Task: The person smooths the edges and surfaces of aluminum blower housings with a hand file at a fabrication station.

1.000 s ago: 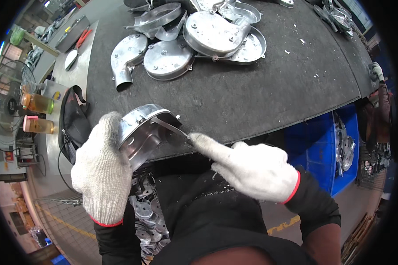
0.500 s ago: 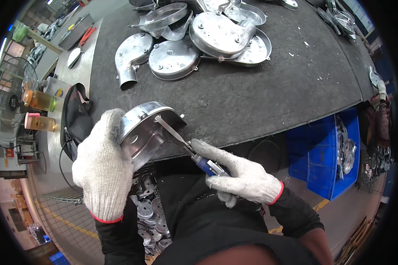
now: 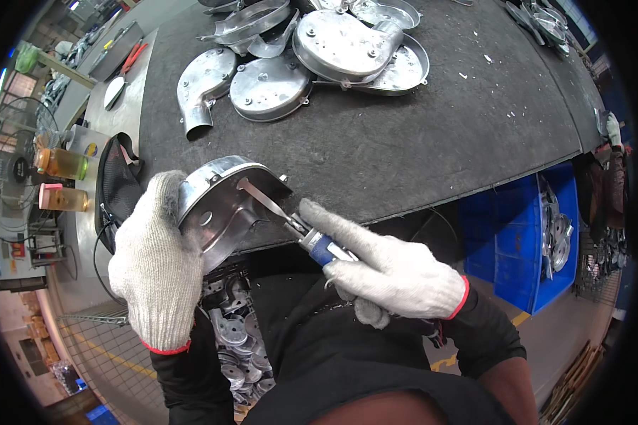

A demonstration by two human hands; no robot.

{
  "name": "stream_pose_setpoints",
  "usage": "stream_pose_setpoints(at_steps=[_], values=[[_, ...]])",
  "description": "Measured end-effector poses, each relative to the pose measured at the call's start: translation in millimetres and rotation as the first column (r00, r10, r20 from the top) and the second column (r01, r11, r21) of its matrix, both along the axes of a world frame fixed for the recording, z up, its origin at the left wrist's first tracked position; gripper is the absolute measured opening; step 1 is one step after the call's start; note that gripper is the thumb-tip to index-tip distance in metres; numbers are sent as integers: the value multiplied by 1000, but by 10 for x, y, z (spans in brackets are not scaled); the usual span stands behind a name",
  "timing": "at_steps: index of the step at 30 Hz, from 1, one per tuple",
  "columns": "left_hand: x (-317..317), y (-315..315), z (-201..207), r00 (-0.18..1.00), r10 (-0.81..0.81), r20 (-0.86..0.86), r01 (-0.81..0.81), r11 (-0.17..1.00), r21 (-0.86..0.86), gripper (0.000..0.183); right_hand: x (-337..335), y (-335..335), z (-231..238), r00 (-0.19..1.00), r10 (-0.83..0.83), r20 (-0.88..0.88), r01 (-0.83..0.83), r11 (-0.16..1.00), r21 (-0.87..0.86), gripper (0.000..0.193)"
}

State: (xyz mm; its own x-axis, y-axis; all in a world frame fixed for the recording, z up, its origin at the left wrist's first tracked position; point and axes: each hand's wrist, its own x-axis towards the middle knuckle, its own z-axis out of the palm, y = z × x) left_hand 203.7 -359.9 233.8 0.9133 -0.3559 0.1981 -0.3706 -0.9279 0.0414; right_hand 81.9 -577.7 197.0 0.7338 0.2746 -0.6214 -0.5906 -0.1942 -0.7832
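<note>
My left hand [image 3: 154, 265], in a white knitted glove with a red cuff, grips a shiny cast-metal housing [image 3: 220, 205] by its left side. The housing is tilted, with its hollow inside toward me, at the near edge of the bench. In my right hand [image 3: 397, 275], also gloved, is a blue-bodied hand tool [image 3: 320, 249] with a long, narrow flat tip. That tip reaches into the hollow, close to the upper inner wall. Whether it touches the metal I cannot tell.
Several similar metal housings [image 3: 269, 88] lie piled across the dark bench top [image 3: 404, 152]. At the left are a black mesh bag [image 3: 118, 185] and two drink bottles [image 3: 64, 198]. A blue crate [image 3: 514, 244] with metal parts stands lower right; more parts [image 3: 241, 333] lie below the bench.
The housing, the tool and both hands have shifted slightly left in view. The tool's tip stays inside the housing, and both grips are kept.
</note>
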Motion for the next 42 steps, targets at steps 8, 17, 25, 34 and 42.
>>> stream_pose_setpoints(at_steps=[8, 17, 25, 34, 42], values=[[-41, -9, 7, 1000, 2, 13, -1, 1000, -8, 48, -126, 79, 16, 873, 238, 425, -42, 906, -421, 69], [-125, -2, -33, 998, -5, 68, 5, 1000, 9, 51, 35, -72, -121, 996, 30, 81, -22, 994, -104, 62], [-163, 1, -73, 999, 28, 36, -28, 1000, 7, 50, -153, 90, -411, 914, -268, -305, 406, 633, 659, 70], [-144, 74, -72, 996, 34, 81, -33, 999, -12, 48, -90, -7, -252, 959, 92, 267, -14, 960, -281, 70], [241, 588, -309, 972, 5, -237, -153, 778, -609, 42, -582, -177, -325, 937, -288, -196, 348, 738, 579, 96]])
